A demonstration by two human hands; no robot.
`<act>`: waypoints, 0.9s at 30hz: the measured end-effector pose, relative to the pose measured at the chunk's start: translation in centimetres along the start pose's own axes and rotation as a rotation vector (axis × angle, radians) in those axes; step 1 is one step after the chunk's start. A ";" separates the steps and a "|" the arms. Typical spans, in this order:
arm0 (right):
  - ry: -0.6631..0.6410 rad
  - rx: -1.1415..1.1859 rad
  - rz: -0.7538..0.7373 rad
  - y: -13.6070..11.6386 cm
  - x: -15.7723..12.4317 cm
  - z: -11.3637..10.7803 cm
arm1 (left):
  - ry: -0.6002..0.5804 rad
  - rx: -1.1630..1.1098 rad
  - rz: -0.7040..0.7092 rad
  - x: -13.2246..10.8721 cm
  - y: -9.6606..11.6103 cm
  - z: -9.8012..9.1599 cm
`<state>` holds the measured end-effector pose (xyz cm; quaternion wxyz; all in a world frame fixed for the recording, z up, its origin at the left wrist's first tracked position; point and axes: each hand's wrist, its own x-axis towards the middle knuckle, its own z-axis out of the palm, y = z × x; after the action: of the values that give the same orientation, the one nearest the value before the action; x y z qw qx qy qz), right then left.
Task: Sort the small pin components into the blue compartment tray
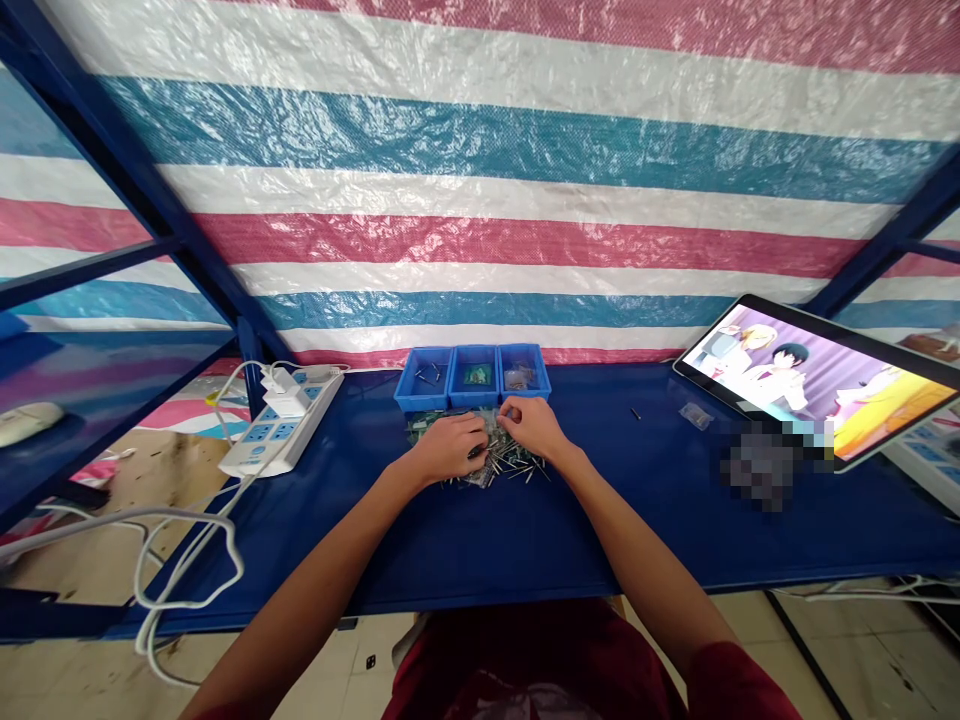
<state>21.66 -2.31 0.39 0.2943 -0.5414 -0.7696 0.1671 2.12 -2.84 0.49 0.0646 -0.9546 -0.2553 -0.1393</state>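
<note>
A pile of thin metal screws or pins [517,462] lies on the blue table, with clear plastic bags mixed in beneath and beside it. Over its left side my left hand [450,447] is closed, the fingers curled down; what they hold is too small to make out. My right hand [534,426] pinches at the pile's upper right, where a small clear plastic bag [491,420] shows between the two hands. Just behind stand three joined blue bins: the left bin [424,403] has a few metal pieces, the middle bin [474,398] a greenish packet, the right bin [536,390] small clear bags.
A white power strip [262,452] with plugs and cables lies at left. On the right, a tablet [817,380] leans, playing a cartoon. A small clear packet [696,415] and one dark pin [635,413] lie before it. Striped plastic sheeting [525,240] hangs behind.
</note>
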 end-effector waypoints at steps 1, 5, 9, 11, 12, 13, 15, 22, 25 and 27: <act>0.003 0.004 0.002 0.0 0.0 0.0 | 0.002 -0.001 -0.001 0.0 0.0 0.0; 0.018 0.015 0.010 0.0 0.0 0.0 | 0.034 -0.001 -0.025 0.0 -0.3 -0.3; 0.064 0.035 -0.016 -0.1 -0.1 0.0 | 0.133 -0.019 -0.084 -0.1 -0.7 -1.2; 0.092 0.065 -0.061 -0.2 -0.2 -0.1 | 0.182 -0.031 -0.122 -0.2 -0.8 -1.6; 0.102 0.090 -0.092 -0.3 -0.3 -0.1 | 0.199 -0.034 -0.135 -0.2 -0.8 -1.6; 0.109 0.119 -0.123 -0.4 -0.3 -0.2 | 0.210 -0.036 -0.141 -0.2 -0.8 -1.7; 0.111 0.180 -0.174 -0.6 -0.4 -0.4 | 0.223 -0.041 -0.144 -0.2 -0.8 -1.7; 0.087 0.211 -0.260 -0.7 -0.6 -0.2 | 0.247 -0.124 -0.201 -0.3 -1.0 -1.7; 0.113 0.221 -0.252 -0.6 -0.6 0.0 | 0.275 -0.192 -0.230 -0.3 -1.1 -1.8; 0.127 0.226 -0.245 -0.6 -0.6 0.0 | 0.299 -0.230 -0.259 -0.2 -1.0 -1.8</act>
<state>21.33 -3.05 0.56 0.4192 -0.4168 -0.7860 0.1810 0.96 -2.42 2.23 -0.0261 -0.8837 -0.3458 -0.3143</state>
